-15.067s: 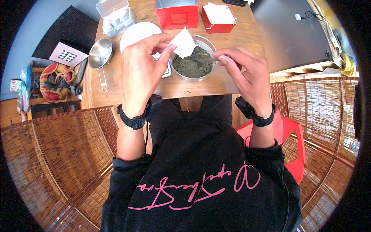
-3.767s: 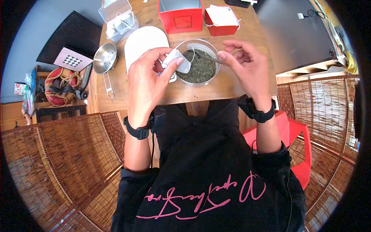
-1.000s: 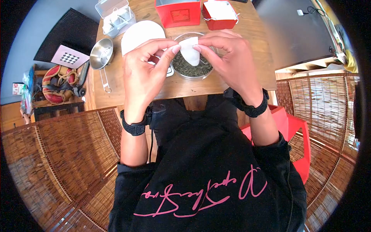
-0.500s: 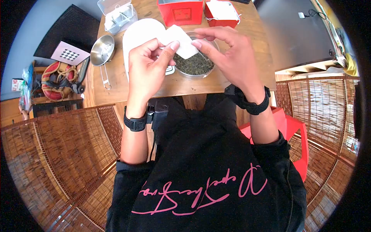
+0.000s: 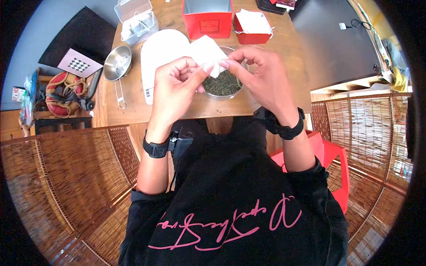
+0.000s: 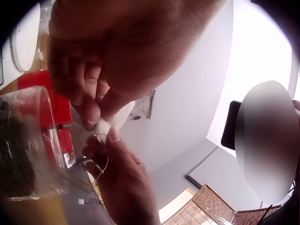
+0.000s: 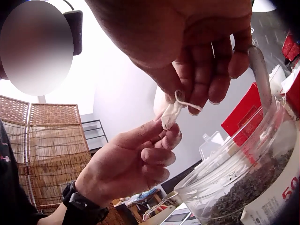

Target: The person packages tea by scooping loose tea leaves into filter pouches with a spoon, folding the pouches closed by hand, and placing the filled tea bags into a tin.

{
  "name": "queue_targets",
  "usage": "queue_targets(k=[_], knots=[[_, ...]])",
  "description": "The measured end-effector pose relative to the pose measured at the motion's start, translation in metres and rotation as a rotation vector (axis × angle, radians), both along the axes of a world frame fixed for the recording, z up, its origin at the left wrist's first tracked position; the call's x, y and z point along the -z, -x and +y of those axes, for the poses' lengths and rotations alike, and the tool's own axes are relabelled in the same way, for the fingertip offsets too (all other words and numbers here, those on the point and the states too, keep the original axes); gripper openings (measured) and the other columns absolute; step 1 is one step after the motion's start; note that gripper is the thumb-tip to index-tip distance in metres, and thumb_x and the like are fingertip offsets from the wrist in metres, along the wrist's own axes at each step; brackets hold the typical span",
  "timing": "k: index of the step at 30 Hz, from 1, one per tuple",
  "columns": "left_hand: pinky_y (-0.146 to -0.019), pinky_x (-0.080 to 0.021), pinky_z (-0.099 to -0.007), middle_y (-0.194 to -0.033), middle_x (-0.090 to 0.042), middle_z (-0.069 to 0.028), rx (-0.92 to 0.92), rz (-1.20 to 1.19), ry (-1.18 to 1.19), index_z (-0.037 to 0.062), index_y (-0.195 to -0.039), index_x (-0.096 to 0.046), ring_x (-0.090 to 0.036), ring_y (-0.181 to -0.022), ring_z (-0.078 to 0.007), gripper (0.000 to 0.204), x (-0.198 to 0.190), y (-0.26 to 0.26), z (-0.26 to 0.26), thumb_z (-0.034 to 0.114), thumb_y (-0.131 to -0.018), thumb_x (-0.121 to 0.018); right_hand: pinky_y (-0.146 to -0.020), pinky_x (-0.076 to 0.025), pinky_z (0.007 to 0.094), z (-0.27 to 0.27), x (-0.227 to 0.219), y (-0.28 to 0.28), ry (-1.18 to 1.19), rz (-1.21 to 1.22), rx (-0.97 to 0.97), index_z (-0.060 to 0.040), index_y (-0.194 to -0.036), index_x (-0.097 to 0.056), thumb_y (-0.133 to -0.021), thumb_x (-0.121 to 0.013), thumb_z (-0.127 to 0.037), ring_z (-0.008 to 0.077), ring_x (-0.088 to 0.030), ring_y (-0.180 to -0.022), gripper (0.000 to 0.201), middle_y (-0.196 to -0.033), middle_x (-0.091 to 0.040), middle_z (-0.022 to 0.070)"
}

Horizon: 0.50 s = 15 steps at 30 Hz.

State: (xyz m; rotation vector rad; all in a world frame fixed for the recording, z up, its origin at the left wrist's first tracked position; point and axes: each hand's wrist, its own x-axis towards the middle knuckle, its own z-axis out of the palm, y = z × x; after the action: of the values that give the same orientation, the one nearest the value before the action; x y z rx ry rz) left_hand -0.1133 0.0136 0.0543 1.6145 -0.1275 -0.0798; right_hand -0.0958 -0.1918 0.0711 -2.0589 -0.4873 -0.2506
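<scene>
A small white pouch [image 5: 207, 51] is pinched between both hands above a clear round tub of dried dark-green leaves [image 5: 223, 85]. The left hand [image 5: 175, 91] grips the pouch's near edge with thumb and curled fingers. From the other side, the right hand's [image 5: 268, 77] thumb and forefinger pinch the same edge, thumb tips almost meeting. The right wrist view shows gathered white material [image 7: 171, 115] at the fingertips, with a thin string [image 7: 190, 103] curling out. A metal handle [image 7: 261, 75] leans into the tub close to the right fingers; whether they touch it is unclear.
Left of the tub lies a white scale [image 5: 163, 51], then a metal pan [image 5: 118, 64] with a long handle. Behind stand a clear box [image 5: 140, 30] of white pouches, a tall red box [image 5: 208, 27] and a smaller red box [image 5: 254, 37] holding white pouches.
Over the last half second the right fingers have closed on the pouch's edge and both hands have come together. The right hand held the metal handle 3.8 seconds ago.
</scene>
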Motion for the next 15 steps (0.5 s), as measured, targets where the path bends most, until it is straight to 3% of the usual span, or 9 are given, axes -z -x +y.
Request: queue_targets(k=[4,9,11,15], knots=[[-0.056,-0.046,-0.0188,-0.078,-0.071,-0.0008,0.001,0.037,0.045,0.0015,-0.085,-0.067,-0.058,-0.062,-0.0027,0.017,0.000,0.000,-0.001,0.012,-0.096,-0.074,-0.063,-0.050,0.0345,-0.003,0.007,-0.004,0.007,-0.022,-0.015,-0.0022,-0.091,-0.076,-0.088,-0.077,-0.021,0.0232,-0.066,-0.068,0.019,-0.082,-0.074,0.0112],[-0.059,-0.049,-0.0188,-0.085,-0.072,-0.0018,-0.104,0.037,0.059,-0.0011,-0.106,-0.072,-0.059,-0.067,-0.0025,0.019,-0.003,0.006,-0.007,0.014,-0.095,-0.075,-0.064,-0.050,0.0300,-0.013,0.004,-0.014,-0.084,-0.028,0.015,-0.0008,-0.092,-0.076,-0.091,-0.075,-0.018,0.0146,-0.066,-0.071,0.017,-0.081,-0.074,0.0071],[-0.060,-0.049,-0.0189,-0.086,-0.072,-0.0017,-0.117,0.031,0.075,-0.0013,-0.111,-0.071,-0.059,-0.068,-0.0024,0.022,-0.002,0.008,-0.003,0.014,-0.095,-0.075,-0.066,-0.050,0.0269,-0.029,-0.005,-0.030,-0.189,0.090,0.079,0.0002,-0.093,-0.076,-0.093,-0.073,-0.016,0.0080,-0.063,-0.073,0.016,-0.080,-0.073,0.0030],[-0.062,-0.049,-0.0196,-0.088,-0.072,-0.0007,-0.119,0.040,0.009,-0.0018,-0.116,-0.071,-0.059,-0.069,-0.0022,0.028,0.002,0.011,0.008,0.014,-0.094,-0.076,-0.066,-0.049,0.0255,-0.068,0.009,-0.088,-0.176,0.087,0.135,0.0000,-0.092,-0.076,-0.095,-0.071,-0.020,0.0059,-0.060,-0.071,0.021,-0.080,-0.072,0.0008]])
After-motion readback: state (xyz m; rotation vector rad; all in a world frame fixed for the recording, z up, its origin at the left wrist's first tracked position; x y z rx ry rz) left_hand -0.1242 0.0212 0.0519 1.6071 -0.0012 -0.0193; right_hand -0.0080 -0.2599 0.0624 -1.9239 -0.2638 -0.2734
